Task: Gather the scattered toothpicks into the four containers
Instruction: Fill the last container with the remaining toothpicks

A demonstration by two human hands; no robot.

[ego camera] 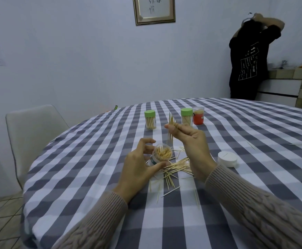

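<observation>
- Head view: left hand (139,164) curled round an open clear container (160,155), tilted and packed with toothpicks.
- Right hand (191,139) raised above it, pinching a bundle of toothpicks (171,123) between thumb and fingers.
- Scattered toothpicks (175,168) heaped on the checked table (92,159) just right of the container, a few strays farther out.
- White lid (227,159) lying to the right.
- Two green-capped jars (150,120) (186,116) and a red container (198,115) standing farther back.

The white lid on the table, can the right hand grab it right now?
Probably not yet. The right hand is already pinching a bundle of toothpicks. The white lid lies bare on the cloth beside that wrist, nothing blocking it, so once the toothpicks are dropped it looks easy.
</observation>
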